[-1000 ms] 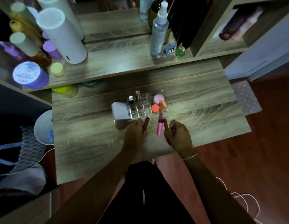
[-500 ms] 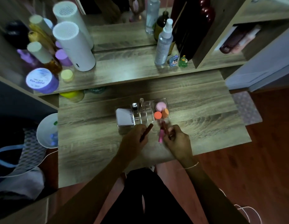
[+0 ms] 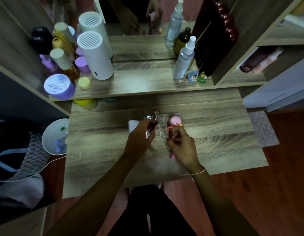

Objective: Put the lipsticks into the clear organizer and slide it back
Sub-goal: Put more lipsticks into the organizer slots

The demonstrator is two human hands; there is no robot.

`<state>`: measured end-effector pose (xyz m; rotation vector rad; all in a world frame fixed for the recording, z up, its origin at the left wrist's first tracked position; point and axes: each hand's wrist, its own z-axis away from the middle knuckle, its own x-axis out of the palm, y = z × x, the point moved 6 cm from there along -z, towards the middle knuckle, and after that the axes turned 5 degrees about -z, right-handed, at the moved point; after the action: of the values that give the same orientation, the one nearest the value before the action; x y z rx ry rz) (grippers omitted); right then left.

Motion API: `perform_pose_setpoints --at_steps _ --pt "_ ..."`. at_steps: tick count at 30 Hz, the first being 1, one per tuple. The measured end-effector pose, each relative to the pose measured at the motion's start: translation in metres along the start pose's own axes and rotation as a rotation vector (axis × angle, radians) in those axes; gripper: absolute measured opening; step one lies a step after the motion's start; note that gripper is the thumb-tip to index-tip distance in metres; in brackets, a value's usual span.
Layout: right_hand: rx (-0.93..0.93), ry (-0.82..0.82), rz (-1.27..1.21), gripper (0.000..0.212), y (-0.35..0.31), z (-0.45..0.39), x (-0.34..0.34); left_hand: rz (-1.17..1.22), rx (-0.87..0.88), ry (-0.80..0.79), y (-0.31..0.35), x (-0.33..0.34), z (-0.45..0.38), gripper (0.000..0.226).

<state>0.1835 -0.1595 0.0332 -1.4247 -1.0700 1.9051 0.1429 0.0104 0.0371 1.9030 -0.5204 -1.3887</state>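
2 hands work over a clear organizer (image 3: 160, 129) near the middle of a wooden surface (image 3: 216, 137). Left hand (image 3: 141, 135) is closed around a dark red lipstick (image 3: 152, 125), poised above the organizer's left compartments. Right hand (image 3: 181, 147) grips 2 more at the organizer's near right corner: a dark lipstick (image 3: 170, 133) pointing up, a pink lipstick (image 3: 172, 155) pointing down. Best approach, likely: lower each tube upright into a free slot, then push the organizer back toward the shelf (image 3: 139, 82).
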Motion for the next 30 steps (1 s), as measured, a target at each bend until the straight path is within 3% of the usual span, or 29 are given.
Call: perform_pose_setpoints --at_steps 5,10,14,19,30 --pt "0.019 -0.018 0.011 0.035 0.001 -0.006 0.003 -0.046 -0.016 0.051 -0.003 0.0 -0.005 0.028" --pt "0.011 0.023 -0.039 0.022 -0.01 -0.016 0.003 -0.064 -0.092 0.028 -0.016 0.004 -0.01 0.018" --pt "-0.062 0.089 -0.069 0.031 -0.028 -0.034 -0.004 -0.054 -0.173 0.017 -0.029 0.005 -0.014 0.017" --pt "-0.148 0.109 0.065 0.024 -0.038 -0.057 -0.003 -0.053 -0.211 -0.016 -0.033 0.007 -0.016 0.018" --pt "-0.105 -0.021 0.373 0.026 -0.021 -0.076 0.019 -0.263 -0.189 -0.066 -0.033 0.013 -0.009 0.021"
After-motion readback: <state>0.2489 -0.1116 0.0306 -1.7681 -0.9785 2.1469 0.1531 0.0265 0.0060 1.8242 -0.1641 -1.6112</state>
